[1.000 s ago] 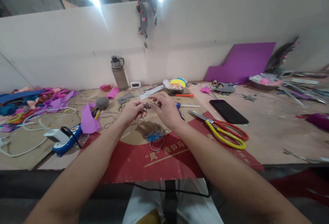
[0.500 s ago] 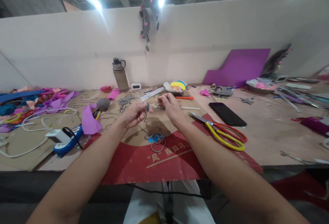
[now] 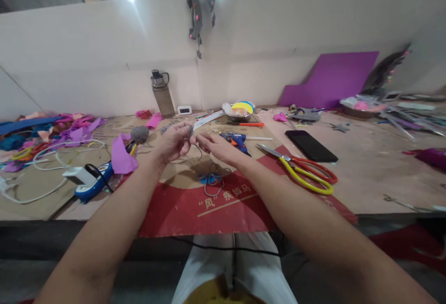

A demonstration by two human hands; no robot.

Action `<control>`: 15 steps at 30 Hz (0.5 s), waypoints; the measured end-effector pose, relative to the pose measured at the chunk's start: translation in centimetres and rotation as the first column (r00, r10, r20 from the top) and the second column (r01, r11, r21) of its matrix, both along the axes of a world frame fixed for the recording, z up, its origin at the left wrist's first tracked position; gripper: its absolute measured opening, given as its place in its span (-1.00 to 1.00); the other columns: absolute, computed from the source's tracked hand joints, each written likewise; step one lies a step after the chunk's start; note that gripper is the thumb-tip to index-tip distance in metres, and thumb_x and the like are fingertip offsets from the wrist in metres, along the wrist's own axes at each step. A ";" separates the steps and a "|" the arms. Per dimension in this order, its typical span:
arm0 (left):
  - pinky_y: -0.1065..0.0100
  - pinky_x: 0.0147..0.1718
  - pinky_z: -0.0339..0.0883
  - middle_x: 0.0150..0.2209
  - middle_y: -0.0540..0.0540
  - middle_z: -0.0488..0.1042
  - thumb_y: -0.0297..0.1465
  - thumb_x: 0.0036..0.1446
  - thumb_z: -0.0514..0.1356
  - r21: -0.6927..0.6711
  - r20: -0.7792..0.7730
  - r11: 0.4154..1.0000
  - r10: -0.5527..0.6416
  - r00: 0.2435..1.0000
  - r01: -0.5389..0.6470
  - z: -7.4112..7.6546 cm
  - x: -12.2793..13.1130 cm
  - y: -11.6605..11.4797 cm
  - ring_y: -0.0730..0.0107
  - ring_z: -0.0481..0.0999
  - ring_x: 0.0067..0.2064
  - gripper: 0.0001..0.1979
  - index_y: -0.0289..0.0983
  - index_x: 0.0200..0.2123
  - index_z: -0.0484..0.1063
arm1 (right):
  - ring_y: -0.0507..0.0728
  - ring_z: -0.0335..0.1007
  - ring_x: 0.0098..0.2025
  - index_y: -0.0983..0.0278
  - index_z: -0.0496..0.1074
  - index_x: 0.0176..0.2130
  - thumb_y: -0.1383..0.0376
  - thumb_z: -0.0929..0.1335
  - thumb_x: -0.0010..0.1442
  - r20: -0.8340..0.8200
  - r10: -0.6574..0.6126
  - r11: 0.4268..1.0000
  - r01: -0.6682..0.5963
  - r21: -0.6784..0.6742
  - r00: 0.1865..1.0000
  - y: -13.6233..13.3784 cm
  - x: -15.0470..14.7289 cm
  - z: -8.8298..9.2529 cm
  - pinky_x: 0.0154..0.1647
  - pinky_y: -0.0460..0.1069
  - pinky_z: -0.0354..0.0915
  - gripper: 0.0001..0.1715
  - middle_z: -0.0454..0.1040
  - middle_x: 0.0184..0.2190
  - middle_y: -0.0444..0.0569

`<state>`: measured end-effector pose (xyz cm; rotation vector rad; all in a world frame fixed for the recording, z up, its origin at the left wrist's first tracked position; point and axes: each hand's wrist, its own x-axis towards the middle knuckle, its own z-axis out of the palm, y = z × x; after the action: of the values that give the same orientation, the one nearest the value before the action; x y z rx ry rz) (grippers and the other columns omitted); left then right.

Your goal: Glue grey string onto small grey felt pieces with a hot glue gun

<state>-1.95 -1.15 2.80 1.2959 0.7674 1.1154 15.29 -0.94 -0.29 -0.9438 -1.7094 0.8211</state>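
Observation:
My left hand (image 3: 176, 142) is closed over the cardboard, pinching a small bit of grey yarn (image 3: 191, 130) at its fingertips. Close beside it, my right hand (image 3: 218, 148) has its thumb and fingers pressed together at the yarn strand, which curves down below the fingertips. Exactly how the strand runs between the fingers is hidden. Nearer me, a loose tangle of yarn (image 3: 213, 187) lies over a small blue piece (image 3: 206, 180). A grey yarn ball (image 3: 140, 134) rests to the left. Behind my right hand lies a blue glue gun (image 3: 239, 142).
Scissors (image 3: 303, 169) with red and yellow handles and a black phone (image 3: 311, 146) lie to the right. A power strip (image 3: 94, 184) with white cables sits left, near purple felt (image 3: 122, 156). A bottle (image 3: 162, 95) and a filled bowl (image 3: 239, 117) stand at the back.
My right hand has moved left and down toward my left hand, uncovering the glue gun. My left hand has shifted slightly and stays closed. The view has tilted downward.

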 end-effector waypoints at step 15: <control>0.74 -0.66 0.14 -0.55 0.10 0.39 -0.37 0.29 0.06 0.135 0.687 0.846 0.295 0.664 -0.516 2.2 -9.1 3.0 0.74 0.34 -0.60 -0.82 -0.20 -0.34 0.41 | -0.06 -0.23 -0.65 0.18 0.26 -0.46 -0.02 0.28 0.22 -0.585 0.023 0.999 -0.042 -0.019 0.811 -1.2 5.1 5.6 -0.65 -0.12 -0.16 -0.61 -0.15 -0.64 -0.29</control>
<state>-11.10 1.87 5.00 0.8851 0.3521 2.0016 20.43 -2.18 5.32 -0.5886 -1.1732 1.0371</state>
